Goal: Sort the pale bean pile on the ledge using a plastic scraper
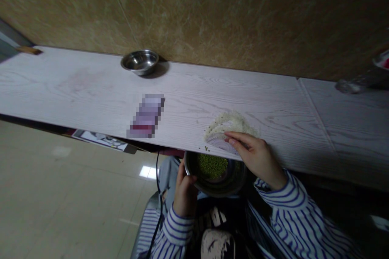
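Observation:
My left hand [184, 192] grips the rim of a steel bowl [235, 180] held just below the near edge of the white wooden table [75, 89]. Green beans [212, 165] lie inside the bowl. My right hand [257, 156] rests flat on the table edge, fingers stretched out and together, touching a pile of white rice grains [231, 123]. A few green beans [206, 148] lie loose by the edge, beside the pile.
An empty steel bowl [140, 61] stands at the back of the table against the brown wall. A blurred purple item [146, 116] lies mid-table. A glass object [354, 85] sits far right. Tiled floor [60, 194] lies left below.

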Demonstrator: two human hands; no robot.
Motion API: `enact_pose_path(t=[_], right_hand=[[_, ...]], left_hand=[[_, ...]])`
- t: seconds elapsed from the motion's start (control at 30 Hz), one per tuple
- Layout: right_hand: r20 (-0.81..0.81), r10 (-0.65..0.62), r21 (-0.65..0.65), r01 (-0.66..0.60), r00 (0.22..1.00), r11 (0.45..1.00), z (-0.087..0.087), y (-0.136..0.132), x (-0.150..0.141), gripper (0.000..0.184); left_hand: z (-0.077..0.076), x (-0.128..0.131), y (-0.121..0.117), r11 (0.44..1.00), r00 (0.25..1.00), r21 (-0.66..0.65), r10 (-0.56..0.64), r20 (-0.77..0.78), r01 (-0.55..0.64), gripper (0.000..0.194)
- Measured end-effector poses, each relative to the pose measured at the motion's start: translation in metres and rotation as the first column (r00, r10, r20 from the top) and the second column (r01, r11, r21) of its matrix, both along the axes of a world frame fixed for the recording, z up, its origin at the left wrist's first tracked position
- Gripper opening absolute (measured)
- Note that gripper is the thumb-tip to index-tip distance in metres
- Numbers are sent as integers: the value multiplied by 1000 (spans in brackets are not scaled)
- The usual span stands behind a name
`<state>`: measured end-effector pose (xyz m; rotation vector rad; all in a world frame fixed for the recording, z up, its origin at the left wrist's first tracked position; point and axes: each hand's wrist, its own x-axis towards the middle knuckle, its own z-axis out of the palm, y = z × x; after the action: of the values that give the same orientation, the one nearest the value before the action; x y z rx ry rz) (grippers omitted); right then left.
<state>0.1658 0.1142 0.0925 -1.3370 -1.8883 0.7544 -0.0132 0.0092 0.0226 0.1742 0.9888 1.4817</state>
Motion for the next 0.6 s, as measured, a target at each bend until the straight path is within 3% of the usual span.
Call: enact_pose_path(t=[0.27,0.6], right_hand=[[-6,30,66,-30,1000,997,-3,2,-21,28],[12,-148,78,147,989,986,-5,7,14,27]], left_hand=[[-5,-1,-2,1000,1000,3,17,2,-17,62],[-11,-1,-1,1000,999,9,25,-48,-24,57]])
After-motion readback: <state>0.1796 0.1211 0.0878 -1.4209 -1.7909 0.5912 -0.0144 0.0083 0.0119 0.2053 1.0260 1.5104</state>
